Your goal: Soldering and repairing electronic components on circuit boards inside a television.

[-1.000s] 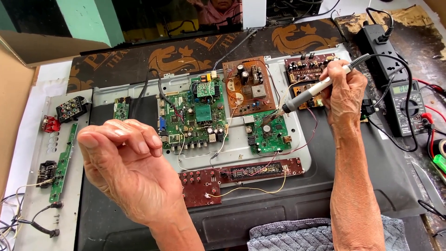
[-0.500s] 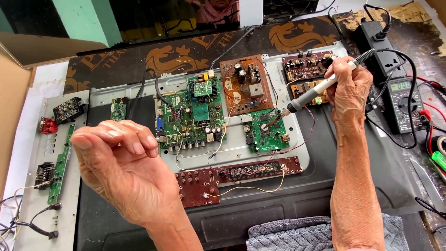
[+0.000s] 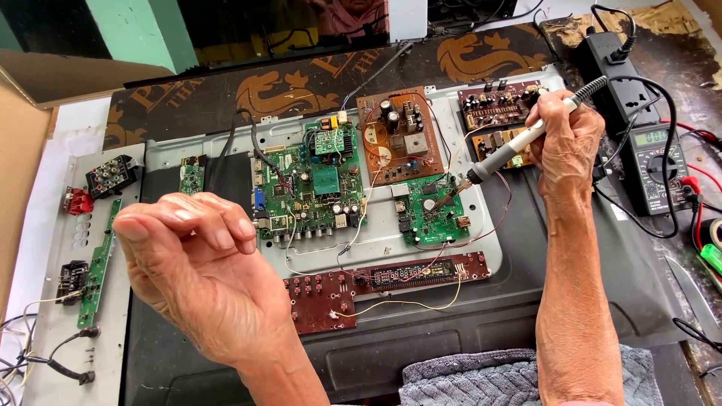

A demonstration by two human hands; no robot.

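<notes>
The right hand (image 3: 565, 139) holds a soldering iron (image 3: 519, 143). The fingers (image 3: 543, 120) wrap tight around its grey handle, near the top end where the black cord comes out. The iron slants down and to the left from the hand. Its thin metal tip sits on the small green circuit board (image 3: 435, 210), well apart from the fingers.

The left hand (image 3: 199, 274) is lifted up above the surface and holds nothing. Its fingers (image 3: 207, 225) are curled in close, and the thumb lies just beside them. It is nearest to the big green circuit board (image 3: 312, 192) and the dark red button board (image 3: 316, 301).

All the boards lie on a grey metal panel (image 3: 173, 150) on the back of a flat dark screen (image 3: 481, 338). A brown board (image 3: 398, 135) with round parts lies between the big green board and the right hand. Two more dark boards lie up by the right hand, and the hand partly hides one of them. A long dark red strip board (image 3: 425, 272) lies below the small green one, joined to the button board by a yellow wire (image 3: 406, 304).

To the right are a black meter (image 3: 658, 169) with a small screen and a black power strip (image 3: 609, 64). On the left lies a grey plate (image 3: 56, 248) with a thin green strip board (image 3: 98, 267). A grey towel (image 3: 481, 380) is at the bottom edge.
</notes>
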